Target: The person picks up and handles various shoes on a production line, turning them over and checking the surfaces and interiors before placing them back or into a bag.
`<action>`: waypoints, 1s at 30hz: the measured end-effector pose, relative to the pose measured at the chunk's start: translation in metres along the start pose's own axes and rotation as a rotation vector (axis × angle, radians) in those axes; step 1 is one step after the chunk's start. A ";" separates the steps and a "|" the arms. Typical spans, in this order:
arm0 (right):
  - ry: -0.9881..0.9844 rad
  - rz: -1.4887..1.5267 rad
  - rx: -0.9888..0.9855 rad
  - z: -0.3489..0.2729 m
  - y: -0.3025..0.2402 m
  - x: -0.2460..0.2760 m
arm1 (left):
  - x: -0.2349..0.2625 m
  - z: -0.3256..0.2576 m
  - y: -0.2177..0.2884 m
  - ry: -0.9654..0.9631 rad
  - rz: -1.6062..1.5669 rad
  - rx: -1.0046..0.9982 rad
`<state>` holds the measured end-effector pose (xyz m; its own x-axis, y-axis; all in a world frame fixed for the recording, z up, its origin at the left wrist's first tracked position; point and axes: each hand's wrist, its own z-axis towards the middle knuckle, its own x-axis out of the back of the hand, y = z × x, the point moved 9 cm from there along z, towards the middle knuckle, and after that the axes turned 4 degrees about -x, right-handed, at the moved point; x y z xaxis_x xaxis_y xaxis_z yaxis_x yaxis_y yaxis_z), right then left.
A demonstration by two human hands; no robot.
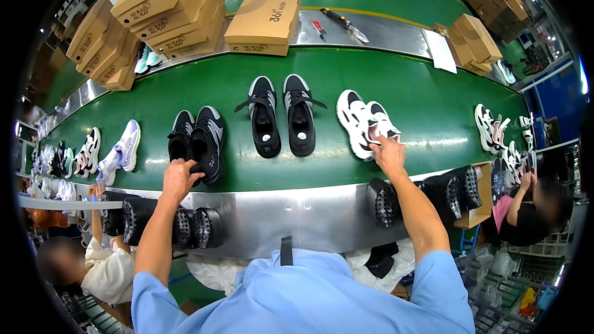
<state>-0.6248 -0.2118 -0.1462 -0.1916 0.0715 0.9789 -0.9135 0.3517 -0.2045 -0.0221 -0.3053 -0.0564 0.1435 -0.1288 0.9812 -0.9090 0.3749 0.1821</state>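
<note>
The person's left hand [179, 178] bent its fingers at the heel ends of a pair of black-and-grey sports shoes with dark laces [208, 139]; whether it gripped them firmly could not be told. The right hand [390, 153] pinched the heel opening of a pair of white chunky-soled sneakers with dark panels [354, 117]. Both pairs stood on the smooth green work surface [433, 117], toes pointing away.

Good handling at this point called, in my judgement, for fingertips hooked just inside the heel collars, catching both shoes of a pair together, with light pressure so the collars kept their shape. An even pull from both arms would have suited it best.

Between the hands sat a black-and-grey pair with loose straps [300, 120], close enough to be knocked by a careless elbow or swinging toe. Nearer the body, black boots with studded soles [382, 203] rested along the shiny metal ledge [266, 222], under the forearms, so lifted wrists seemed wise. Beyond lay brown cardboard shoeboxes [263, 21].
</note>
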 end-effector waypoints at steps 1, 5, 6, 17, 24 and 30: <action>0.054 -0.025 -0.022 0.003 0.001 0.005 | -0.011 0.004 -0.016 0.000 0.033 -0.029; 0.046 -0.241 -0.283 0.021 0.034 0.017 | -0.036 0.017 -0.050 -0.031 0.018 -0.028; 0.025 -0.382 -0.332 0.022 0.029 0.028 | -0.039 0.018 -0.052 -0.110 0.229 0.103; -0.125 0.260 0.110 -0.007 -0.267 -0.061 | -0.124 0.115 0.142 -0.062 -0.201 -0.346; -0.143 0.467 0.169 -0.122 -0.255 0.007 | -0.048 0.013 0.209 -0.039 -0.236 -0.468; -0.067 0.489 0.174 -0.251 -0.220 -0.001 | -0.044 -0.118 0.235 -0.379 -0.205 -0.523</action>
<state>-0.3336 -0.0551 -0.1013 -0.6280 0.1265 0.7679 -0.7567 0.1310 -0.6405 -0.1956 -0.1034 -0.0495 0.0588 -0.5220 0.8509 -0.5554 0.6912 0.4624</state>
